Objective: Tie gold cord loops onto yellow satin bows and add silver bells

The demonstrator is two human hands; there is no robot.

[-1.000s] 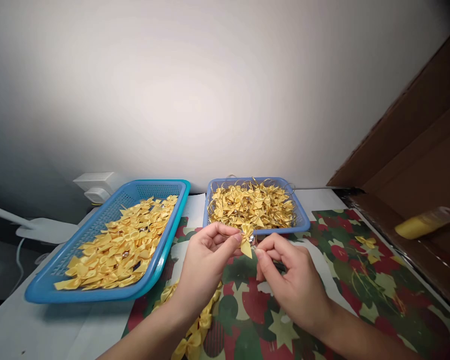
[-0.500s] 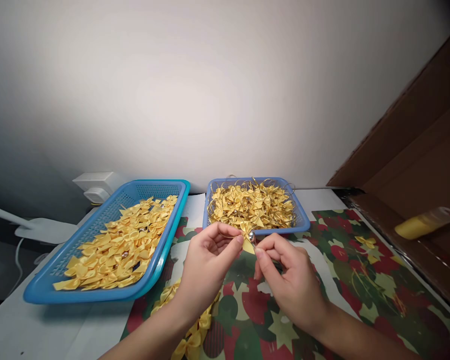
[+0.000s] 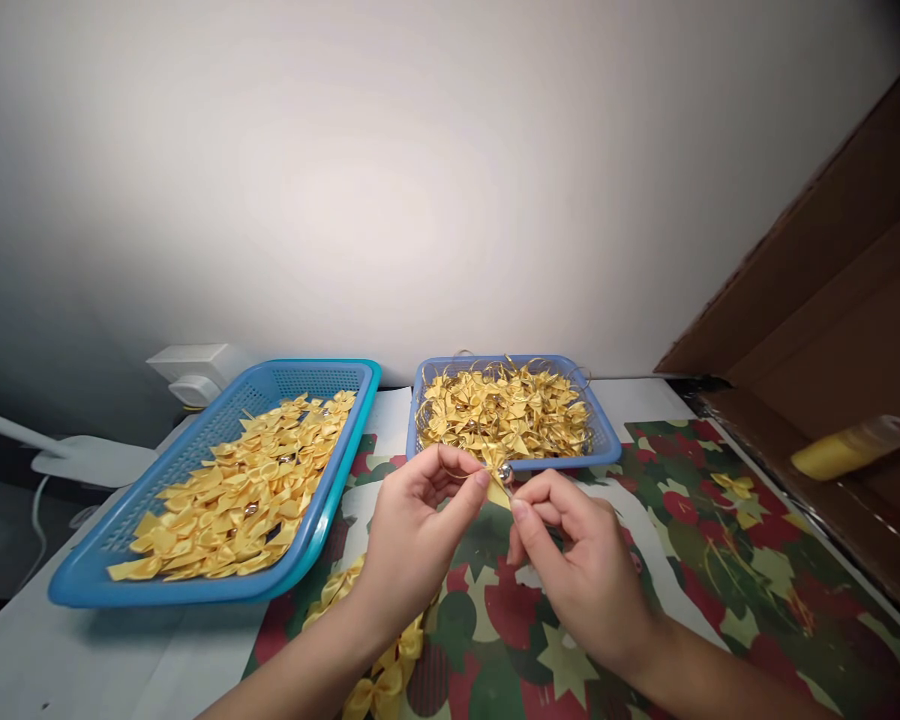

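Observation:
My left hand pinches a yellow satin ribbon bow between thumb and forefinger, in front of the right-hand basket. A small shiny silver bell sits at the middle of this bow. From the left fingertips a thin gold cord trails leftward. Just right of the bell, my right hand is closed in a pinch on what looks like a thin cord; its fingertips mostly hide it. Below my left forearm, more yellow bows lie on the patterned cover.
A blue basket of yellow bows stands at left. Another blue basket holds bows with gold cord loops. The patterned cover carries a loose bow and cords at right. A yellow-filled bottle lies by the cardboard. A white lamp base is left.
Both hands stay almost in place with the same pinch. The bow and bell have tilted and shifted very slightly between the fingertips.

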